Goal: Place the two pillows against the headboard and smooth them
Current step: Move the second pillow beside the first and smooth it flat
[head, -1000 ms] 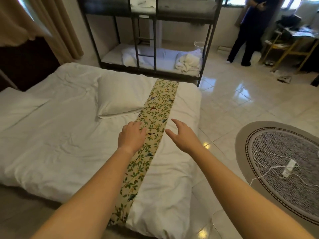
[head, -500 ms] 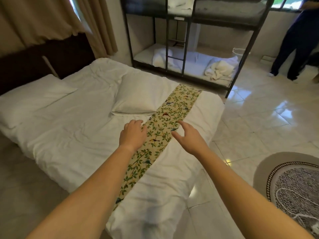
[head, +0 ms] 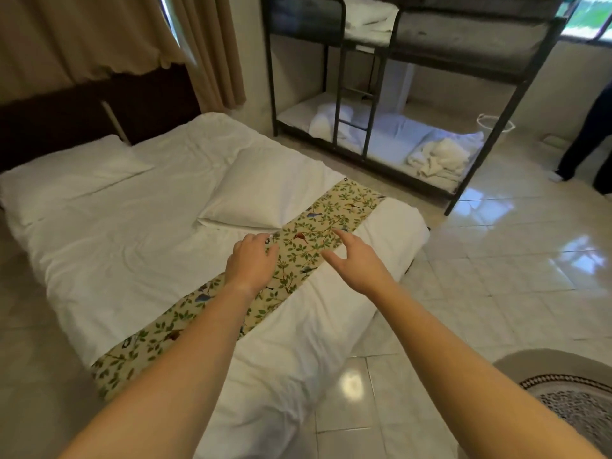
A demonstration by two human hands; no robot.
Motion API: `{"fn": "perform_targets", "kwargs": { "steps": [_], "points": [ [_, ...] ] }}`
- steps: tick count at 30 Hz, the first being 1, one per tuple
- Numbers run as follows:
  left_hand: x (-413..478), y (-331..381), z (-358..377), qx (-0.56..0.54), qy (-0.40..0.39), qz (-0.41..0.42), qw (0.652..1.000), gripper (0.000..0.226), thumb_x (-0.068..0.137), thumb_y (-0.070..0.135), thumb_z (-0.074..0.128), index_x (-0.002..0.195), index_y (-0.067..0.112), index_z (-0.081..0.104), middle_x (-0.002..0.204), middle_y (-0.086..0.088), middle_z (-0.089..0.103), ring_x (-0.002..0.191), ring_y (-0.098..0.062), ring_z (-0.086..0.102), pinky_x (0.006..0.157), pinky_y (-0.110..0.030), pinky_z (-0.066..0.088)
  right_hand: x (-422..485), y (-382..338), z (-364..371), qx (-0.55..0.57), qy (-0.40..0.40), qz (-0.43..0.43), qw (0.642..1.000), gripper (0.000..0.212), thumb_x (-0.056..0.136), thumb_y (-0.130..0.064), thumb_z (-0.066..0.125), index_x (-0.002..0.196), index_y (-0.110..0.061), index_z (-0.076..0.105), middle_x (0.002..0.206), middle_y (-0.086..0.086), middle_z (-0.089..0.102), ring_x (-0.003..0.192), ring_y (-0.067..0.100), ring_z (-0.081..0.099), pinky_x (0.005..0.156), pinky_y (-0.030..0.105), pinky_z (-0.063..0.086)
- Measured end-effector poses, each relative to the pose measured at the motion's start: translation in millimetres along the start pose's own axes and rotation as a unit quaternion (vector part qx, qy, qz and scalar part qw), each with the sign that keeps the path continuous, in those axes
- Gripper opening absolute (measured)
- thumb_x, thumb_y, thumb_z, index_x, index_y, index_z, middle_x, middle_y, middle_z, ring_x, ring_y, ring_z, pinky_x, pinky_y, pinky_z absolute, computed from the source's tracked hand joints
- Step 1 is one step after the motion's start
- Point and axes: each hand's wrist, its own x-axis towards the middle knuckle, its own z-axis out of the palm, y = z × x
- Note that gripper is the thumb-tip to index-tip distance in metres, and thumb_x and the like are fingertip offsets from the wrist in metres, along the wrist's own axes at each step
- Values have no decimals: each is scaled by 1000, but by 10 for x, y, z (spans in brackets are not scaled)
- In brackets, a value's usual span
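Note:
A white pillow (head: 275,190) lies flat near the foot of the bed, its near edge touching the floral runner (head: 308,246). A second white pillow (head: 73,173) rests at the left, close to the dark headboard (head: 66,117). My left hand (head: 251,260) hovers over the runner's left edge with fingers curled, holding nothing. My right hand (head: 354,260) is open above the runner, fingers spread, a short way from the nearer pillow.
The white bed (head: 132,253) fills the left. A black metal bunk bed (head: 390,104) with crumpled white linen stands behind it. A person's legs (head: 589,140) stand at the far right, a round rug (head: 576,392) lies at the lower right, and beige curtains (head: 109,31) hang above the headboard.
The view has swung left, bringing the headboard and second pillow into sight. Both hands stay over the runner, a little closer to the near pillow.

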Motion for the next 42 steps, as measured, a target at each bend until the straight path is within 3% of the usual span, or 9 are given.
{"fn": "perform_targets", "kwargs": {
  "steps": [9, 26, 42],
  "points": [
    [942, 841, 602, 10, -6, 10, 1000, 52, 106, 46, 36, 149, 20, 52, 146, -8, 55, 135, -31, 47, 105, -49, 46, 872, 876, -576, 5, 1, 4, 1000, 78, 93, -69, 48, 159, -31, 31, 163, -2, 38, 146, 21, 40, 115, 45, 40],
    [3522, 2755, 1543, -3, -11, 2, 1000, 55, 108, 48, 36, 154, 20, 48, 153, -7, 50, 138, -29, 46, 109, -46, 44, 3556, 2451, -2033, 3, -3, 0, 1000, 74, 96, -64, 50, 159, -30, 33, 159, -1, 44, 143, 23, 43, 112, 45, 41],
    [4830, 4479, 2526, -31, 89, -153, 984, 54, 108, 47, 39, 152, 19, 51, 152, -9, 50, 140, -31, 45, 112, -46, 42, 5659, 4086, -3392, -42, -105, -133, 985, 73, 98, -58, 53, 159, -24, 32, 163, 5, 39, 147, 25, 38, 118, 44, 34]
  ]
}}
